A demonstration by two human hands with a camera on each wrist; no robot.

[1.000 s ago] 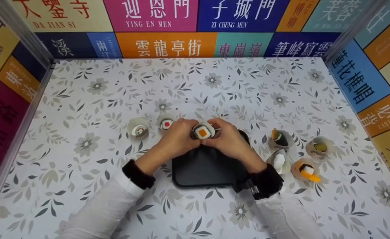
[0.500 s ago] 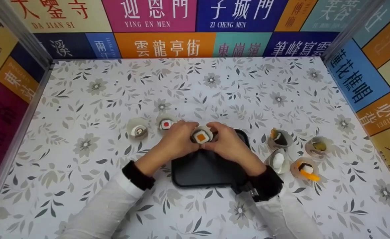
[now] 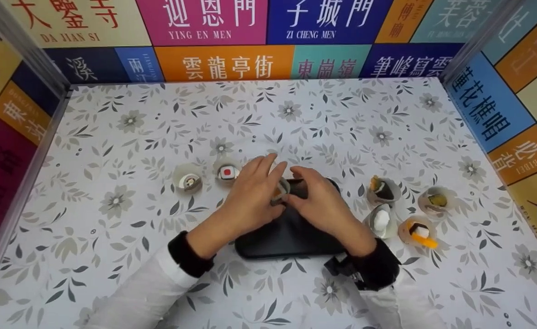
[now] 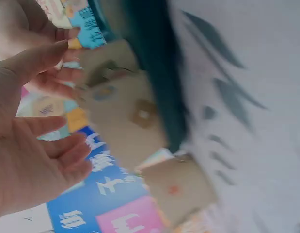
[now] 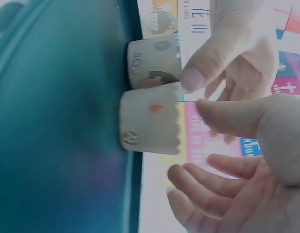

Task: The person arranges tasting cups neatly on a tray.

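Observation:
A paper cup stands at the back left of a black tray. Most of the cup and its contents are hidden by my left hand in the head view. That hand has its fingers extended, its thumb close to the cup's scalloped rim in the right wrist view. My right hand is on the other side, thumb near the rim, fingers loosely bent and apart from the cup. In the left wrist view the left hand has nothing between its fingers.
To the left are a cup with a red-centred sushi roll and a cup with a pale roll. Several filled cups sit right, including one holding a white piece and one with an orange strip. Printed walls border the flowered table.
Both hands have loosened from the cup with the orange-centred roll, which they held between them earlier. The left fingers have straightened and spread over it. The cup is slightly lower in view.

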